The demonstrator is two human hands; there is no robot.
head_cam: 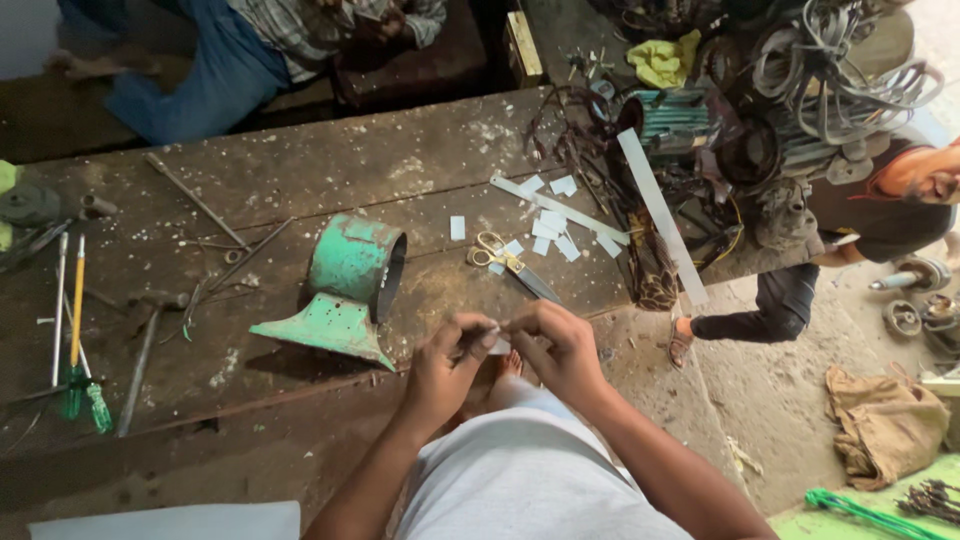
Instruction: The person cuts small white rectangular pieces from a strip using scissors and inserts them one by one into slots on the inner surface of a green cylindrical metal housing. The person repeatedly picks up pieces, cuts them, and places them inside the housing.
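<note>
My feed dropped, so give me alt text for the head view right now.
Both hands, left hand and right hand, pinch a small white paper piece together over a worn wooden workbench. Behind them lie a green metal housing, scissors and scattered white paper pieces; screwdrivers lie at the left.

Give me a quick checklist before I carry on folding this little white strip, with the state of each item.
1. Both hands on the strip: left hand and right hand pinch the small white strip between them: ok.
2. Strip folded straight: cannot tell, fingers hide it.
3. Scissors close by on the workbench: ok.
4. More cut white pieces on hand: ok.
5. Green metal housing lying apart from the hands: ok.
</note>
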